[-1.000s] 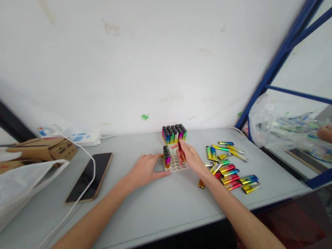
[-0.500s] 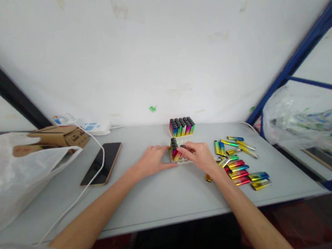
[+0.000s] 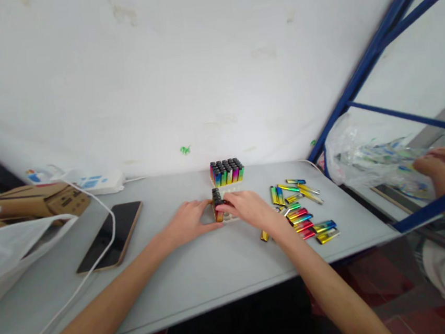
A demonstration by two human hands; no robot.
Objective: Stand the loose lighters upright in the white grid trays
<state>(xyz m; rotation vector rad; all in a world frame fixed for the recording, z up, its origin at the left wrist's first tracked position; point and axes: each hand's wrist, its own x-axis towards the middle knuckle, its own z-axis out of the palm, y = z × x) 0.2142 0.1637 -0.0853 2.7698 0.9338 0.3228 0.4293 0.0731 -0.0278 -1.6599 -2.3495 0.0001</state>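
Observation:
A small pale holder tray [image 3: 231,216] with a row of rainbow-coloured lighters [image 3: 217,208] standing at its left end sits mid-table. My left hand [image 3: 190,221] rests against the tray's left side, fingers curled on it. Over the tray lies my right hand [image 3: 246,209], fingers bent down among the lighters; what it pinches is hidden. Behind stands a full block of upright lighters [image 3: 226,172]. To the right, several loose lighters [image 3: 301,213] lie flat, and one amber lighter [image 3: 264,235] lies under my right wrist.
A phone [image 3: 113,234] on a white cable [image 3: 94,268] lies at the left, beside a cardboard box [image 3: 33,202], a white plastic bag [image 3: 14,250] and a power strip [image 3: 94,183]. Beyond the blue frame [image 3: 369,55], another person's hands [image 3: 440,164] handle a clear bag [image 3: 367,158].
My right hand came down from holding a red lighter upright above the tray to lying low over it. My left hand stayed at the tray's left side.

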